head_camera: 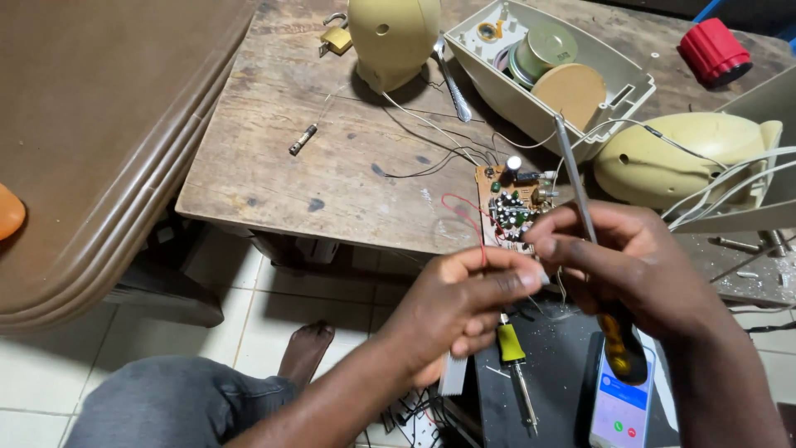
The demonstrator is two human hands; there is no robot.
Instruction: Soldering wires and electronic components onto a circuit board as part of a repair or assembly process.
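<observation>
From the head camera I see my left hand low and just left of centre, its fingers pressed together in a pinch on a thin red wire that loops up toward 11 o'clock and back to the circuit board. My right hand sits just to the right, thumb tips nearly touching the left, fingers wrapped and pinched around a screwdriver with a yellow and black handle; its long axis runs from the handle at about 5 o'clock up to the metal tip at about 12 o'clock, passing just to the right of the board. The board lies on the edge of the wooden bench, directly at 12 o'clock from both hands and very near them; I judge the left hand slightly nearer. It is a small brown board, crowded with green and dark components and one silver-topped capacitor, with thin wires trailing off to an open cream casing at 1 o'clock that holds a speaker. A soldering iron lies below my left hand, and a phone with a lit screen lies at 5 o'clock.
</observation>
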